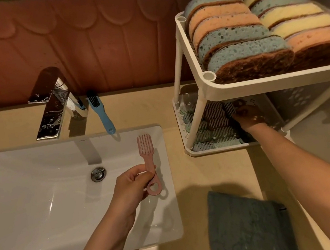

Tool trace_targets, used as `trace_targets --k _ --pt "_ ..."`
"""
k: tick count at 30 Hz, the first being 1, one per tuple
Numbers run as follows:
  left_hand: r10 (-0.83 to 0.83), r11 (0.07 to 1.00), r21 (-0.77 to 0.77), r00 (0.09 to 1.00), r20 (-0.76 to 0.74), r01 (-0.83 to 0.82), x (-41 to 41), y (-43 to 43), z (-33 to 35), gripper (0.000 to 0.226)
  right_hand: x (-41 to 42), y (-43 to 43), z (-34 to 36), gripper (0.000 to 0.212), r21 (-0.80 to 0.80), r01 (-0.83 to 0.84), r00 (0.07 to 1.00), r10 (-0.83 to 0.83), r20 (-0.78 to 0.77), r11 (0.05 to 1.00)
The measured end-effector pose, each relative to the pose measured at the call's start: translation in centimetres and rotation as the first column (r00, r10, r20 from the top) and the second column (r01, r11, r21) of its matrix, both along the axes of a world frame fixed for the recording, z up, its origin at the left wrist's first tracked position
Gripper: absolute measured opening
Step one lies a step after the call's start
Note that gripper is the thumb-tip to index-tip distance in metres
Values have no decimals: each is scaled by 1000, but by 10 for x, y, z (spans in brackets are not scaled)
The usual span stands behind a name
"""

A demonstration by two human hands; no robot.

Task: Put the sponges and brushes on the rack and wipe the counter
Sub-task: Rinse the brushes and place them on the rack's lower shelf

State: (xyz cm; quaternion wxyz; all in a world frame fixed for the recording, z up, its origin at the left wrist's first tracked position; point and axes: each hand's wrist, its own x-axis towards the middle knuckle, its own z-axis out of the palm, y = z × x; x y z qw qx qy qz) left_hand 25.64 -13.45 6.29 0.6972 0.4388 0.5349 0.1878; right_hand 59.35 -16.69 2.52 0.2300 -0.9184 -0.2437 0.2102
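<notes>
My left hand grips a pink brush by its handle, bristles pointing away, over the right edge of the sink. My right hand reaches under the top shelf into the lower shelf of the white rack, its fingers on a dark-bristled brush among several brushes lying there. Several blue, orange and yellow sponges stand in rows on the top shelf. A blue brush lies on the counter beside the tap. A folded grey-green cloth lies on the counter near me.
The white sink fills the left side, with a chrome tap behind it. The beige counter runs between sink and rack. A reddish tiled wall stands behind, with a mirror edge above.
</notes>
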Motion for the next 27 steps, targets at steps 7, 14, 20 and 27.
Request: trace_targets --k 7,14,20,27 --pt "-220 970 104 975 -14 220 -3 -2 1 13 -67 -32 24 15 388 81 982 -6 -189 918" --pt "-455 875 176 890 -20 451 3 -9 -1 12 -161 -61 37 21 462 31 849 220 -481 886" --pt "-554 774 260 817 -162 577 20 -13 -1 8 -183 -69 27 33 537 217 814 152 -561 815" --pt "-585 703 321 773 -246 635 48 -21 10 15 -166 -76 29 43 536 341 792 71 -607 772"
